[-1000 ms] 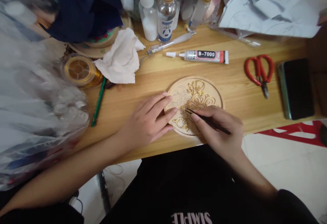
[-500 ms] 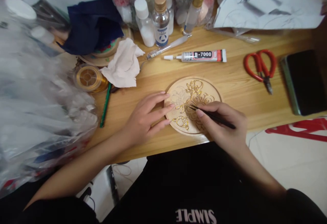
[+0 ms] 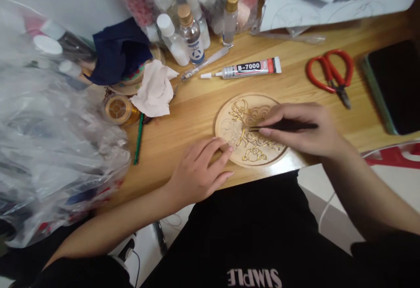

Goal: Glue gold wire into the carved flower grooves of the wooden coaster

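Observation:
A round wooden plate [image 3: 229, 104] lies near the table's front edge, with gold wire [image 3: 254, 154] curled into flower outlines on it and pencil lines showing at its left. My right hand [image 3: 303, 128] pinches dark tweezers [image 3: 292, 125] whose tips meet the wire pattern near the plate's middle. Whether a piece of wire sits between those tips is too small to tell. My left hand [image 3: 203, 165] rests with fingers spread, its fingertips at the plate's lower left rim. It holds nothing.
Behind the plate lie a B-7000 glue tube [image 3: 249, 69] and a pen [image 3: 210, 62]; several bottles [image 3: 193, 38] stand further back. Red-handled cutters [image 3: 331, 75] and a phone [image 3: 393, 86] are rightward. Leftward are a wire spool [image 3: 120, 109], a green pencil [image 3: 138, 141], crumpled tissue [image 3: 155, 89] and plastic bags [image 3: 59, 148].
The plate has turned counterclockwise. My left hand has slid down along its rim with fingers closer together, and my right hand with the tweezers has shifted right and up, lying flatter.

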A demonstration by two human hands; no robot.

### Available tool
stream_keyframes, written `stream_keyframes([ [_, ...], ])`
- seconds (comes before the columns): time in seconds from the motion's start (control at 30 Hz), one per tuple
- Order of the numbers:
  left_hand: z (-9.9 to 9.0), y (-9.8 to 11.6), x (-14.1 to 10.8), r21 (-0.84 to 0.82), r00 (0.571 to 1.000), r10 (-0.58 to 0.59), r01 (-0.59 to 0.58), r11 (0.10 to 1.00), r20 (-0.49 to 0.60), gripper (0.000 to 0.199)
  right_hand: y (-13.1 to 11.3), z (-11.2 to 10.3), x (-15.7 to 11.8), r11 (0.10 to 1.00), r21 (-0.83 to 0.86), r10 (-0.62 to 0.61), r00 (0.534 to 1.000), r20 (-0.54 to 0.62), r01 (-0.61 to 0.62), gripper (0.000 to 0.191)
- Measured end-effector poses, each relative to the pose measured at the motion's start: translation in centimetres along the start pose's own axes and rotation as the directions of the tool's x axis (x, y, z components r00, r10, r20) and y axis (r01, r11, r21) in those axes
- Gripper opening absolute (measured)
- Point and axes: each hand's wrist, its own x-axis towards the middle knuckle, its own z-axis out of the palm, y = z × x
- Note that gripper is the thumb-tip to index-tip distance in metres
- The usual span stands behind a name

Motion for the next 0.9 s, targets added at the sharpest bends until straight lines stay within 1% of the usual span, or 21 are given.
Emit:
stream_keyframes([
  [0.07,0.3,0.5,0.2,0.037,1.0,0.008,-0.007,0.999,-0.001,0.042,-0.4,-0.6,0.4,0.999,0.018,0.028,1.0,-0.003,-0.027,0.008],
  [0.17,0.9,0.7,0.5,0.043,1.0,0.017,-0.017,0.999,-0.009,0.042,-1.7,-0.1,-0.2,0.997,-0.041,0.054,0.993,-0.108,-0.058,0.005],
  [0.27,1.5,0.6,0.7,0.029,1.0,0.023,-0.023,0.999,-0.017,0.045,-3.3,1.5,-2.0,0.986,-0.131,0.075,0.971,-0.225,-0.107,0.005],
  [0.33,1.9,0.6,0.6,0.011,0.999,0.023,-0.023,1.0,-0.025,0.046,-4.2,2.8,-3.3,0.975,-0.169,0.103,0.965,-0.242,-0.146,0.003],
  [0.37,2.0,0.5,0.6,0.0,0.999,0.019,-0.019,1.0,-0.027,0.047,-4.5,3.4,-3.9,0.967,-0.183,0.124,0.952,-0.278,-0.179,0.004],
  [0.47,2.3,0.4,0.4,-0.025,1.0,0.006,-0.007,1.0,-0.027,0.048,-4.8,4.8,-4.8,0.951,-0.199,0.158,0.927,-0.339,-0.235,0.005],
  [0.6,2.4,0.3,0.5,-0.018,1.0,-0.002,0.002,1.0,-0.022,0.048,-4.8,5.6,-4.8,0.933,-0.252,0.16,0.924,-0.347,-0.256,0.005],
  [0.7,2.5,0.3,0.6,-0.027,0.999,-0.011,0.01,1.0,-0.031,0.047,-4.9,5.6,-4.6,0.914,-0.323,0.125,0.929,-0.348,-0.244,0.005],
  [0.9,2.6,0.5,0.6,-0.033,0.999,-0.023,0.022,0.999,-0.04,0.047,-5.1,5.5,-4.4,0.885,-0.4,0.118,0.946,-0.301,-0.237,0.005],
])
